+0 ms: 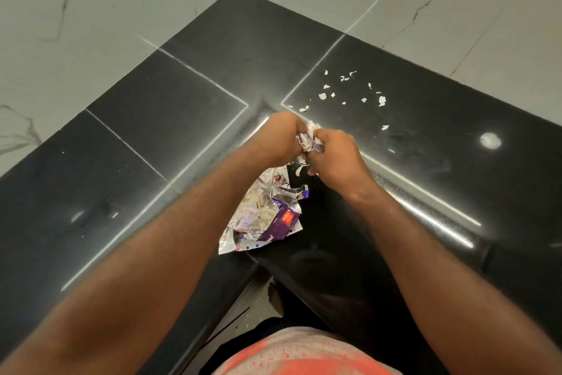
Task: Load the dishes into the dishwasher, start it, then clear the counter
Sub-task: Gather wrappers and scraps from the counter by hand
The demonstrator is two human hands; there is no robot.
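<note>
Head view: left hand (281,137) and right hand (337,155) both grip crumpled wrapper scraps (310,142) between curled fingers; torn foil wrappers (264,216) lie below them.

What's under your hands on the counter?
Torn foil wrappers, one purple, lie on the counter below the left hand and right hand, which grip a crumpled wad. The left forearm hides their left edge.

1. Crumpled wad (308,139): mostly hidden inside fingers of left hand (281,137) and right hand (337,157).
2. Foil wrapper (267,218): left edge hidden under left forearm (182,222).
3. White scraps (349,94), far right: too small to identify.
</note>
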